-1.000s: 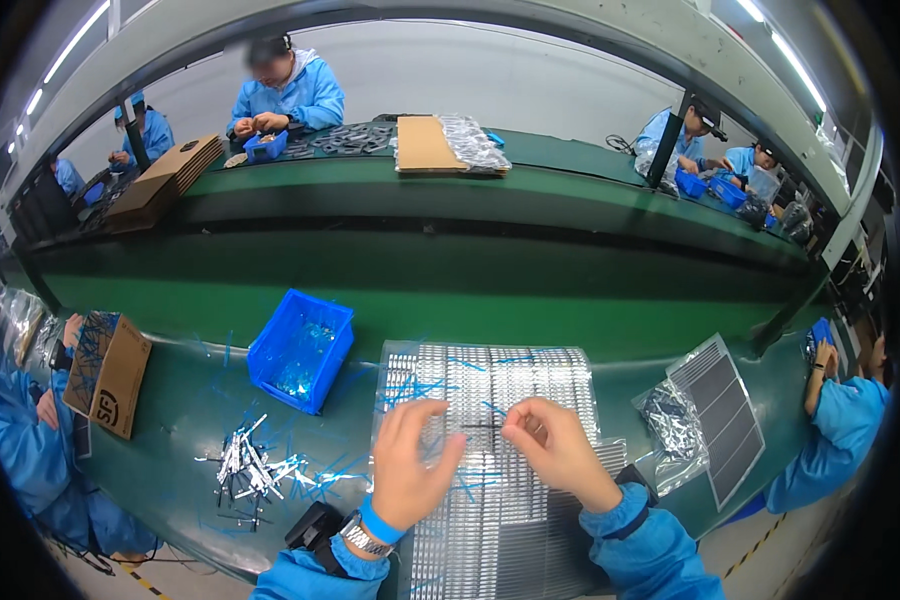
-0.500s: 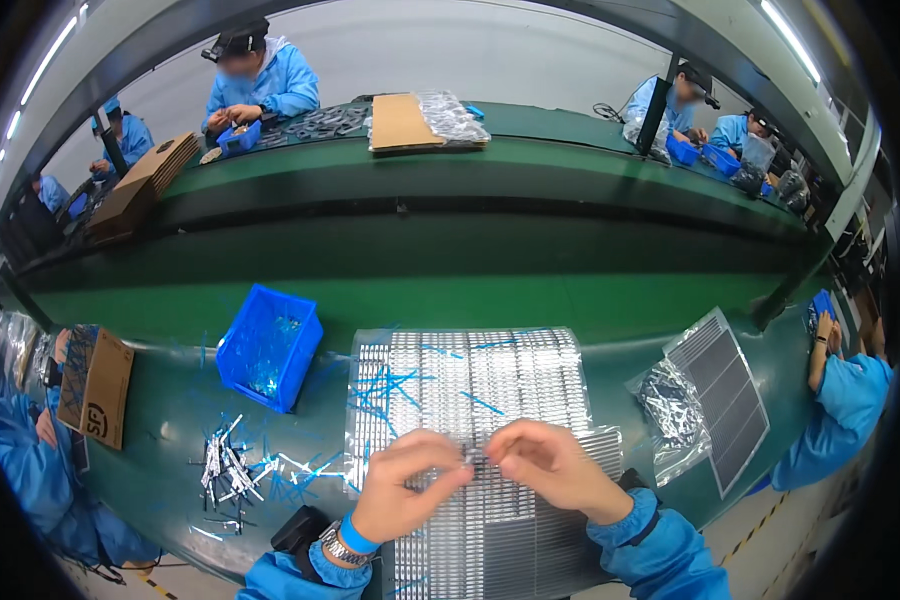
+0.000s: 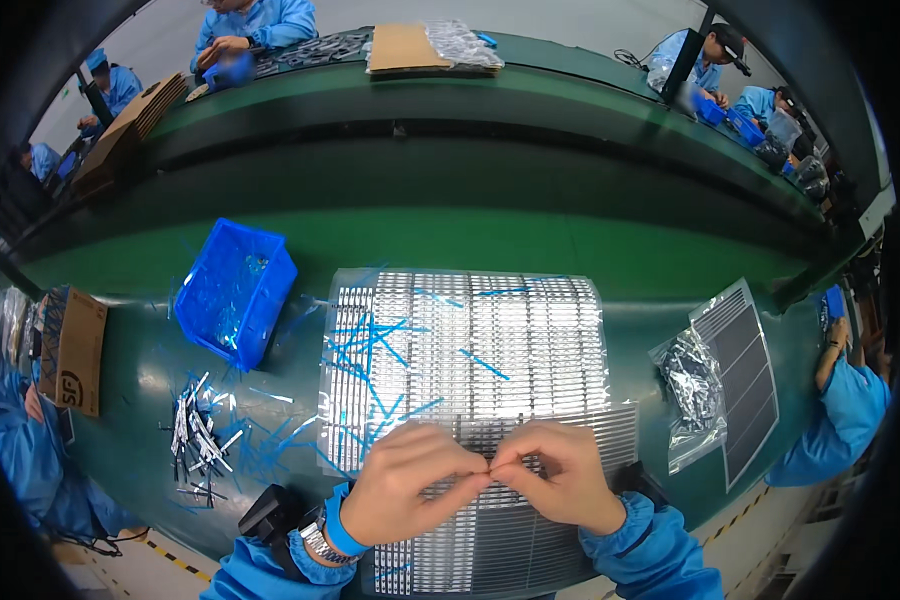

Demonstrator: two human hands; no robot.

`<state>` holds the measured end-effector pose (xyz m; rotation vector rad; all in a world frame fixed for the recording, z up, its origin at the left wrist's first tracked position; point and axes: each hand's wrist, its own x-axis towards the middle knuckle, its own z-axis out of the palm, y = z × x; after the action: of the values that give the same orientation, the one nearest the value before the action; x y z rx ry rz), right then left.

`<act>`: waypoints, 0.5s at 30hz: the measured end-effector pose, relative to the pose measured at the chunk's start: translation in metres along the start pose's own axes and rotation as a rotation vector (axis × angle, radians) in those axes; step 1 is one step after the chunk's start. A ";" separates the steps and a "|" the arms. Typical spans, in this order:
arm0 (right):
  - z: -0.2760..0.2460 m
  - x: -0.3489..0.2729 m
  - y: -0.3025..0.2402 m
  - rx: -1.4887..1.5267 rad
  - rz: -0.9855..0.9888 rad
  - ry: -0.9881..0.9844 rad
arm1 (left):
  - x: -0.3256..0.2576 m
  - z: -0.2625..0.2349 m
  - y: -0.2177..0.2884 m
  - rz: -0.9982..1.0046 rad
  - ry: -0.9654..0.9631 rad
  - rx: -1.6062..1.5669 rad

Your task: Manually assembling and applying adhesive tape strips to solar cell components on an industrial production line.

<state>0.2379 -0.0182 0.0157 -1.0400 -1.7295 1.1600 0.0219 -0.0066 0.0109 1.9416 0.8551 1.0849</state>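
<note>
My left hand (image 3: 417, 482) and my right hand (image 3: 560, 474) meet fingertip to fingertip over a wide sheet (image 3: 550, 345) lined with rows of small silver-and-black strips. Both are closed in a pinch; whatever lies between the fingertips is too small to make out. Thin blue film strips (image 3: 375, 345) lie scattered on the sheet's left part. Below my hands the sheet's near part (image 3: 530, 550) looks darker, with grey rows. Left of my left hand, a loose pile of short black-and-white strips (image 3: 200, 432) rests on the green table.
A blue bin (image 3: 235, 295) holding small clear bits stands at the left. A clear bag of parts (image 3: 692, 385) overlaps a grey striped sheet (image 3: 738, 380) at the right. A cardboard box (image 3: 73, 350) stands far left. Co-workers in blue sit at both sides and across the far bench (image 3: 320, 95).
My fingertips, slightly apart before, have come together. The whole view has tipped downward, so the bench things appear higher in the picture.
</note>
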 end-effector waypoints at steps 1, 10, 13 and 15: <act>0.000 -0.001 -0.002 0.060 0.026 0.037 | 0.001 0.000 0.001 -0.009 0.001 0.000; -0.005 0.002 0.001 -0.061 0.010 -0.031 | -0.004 -0.003 0.001 -0.120 -0.009 -0.024; -0.005 0.001 -0.002 -0.074 0.012 -0.048 | -0.004 -0.004 0.002 -0.110 -0.025 -0.024; -0.005 0.001 -0.002 -0.072 0.015 -0.056 | -0.004 -0.004 0.001 -0.110 -0.035 -0.018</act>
<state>0.2417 -0.0157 0.0192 -1.0742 -1.8220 1.1530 0.0170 -0.0099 0.0116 1.8701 0.9190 0.9884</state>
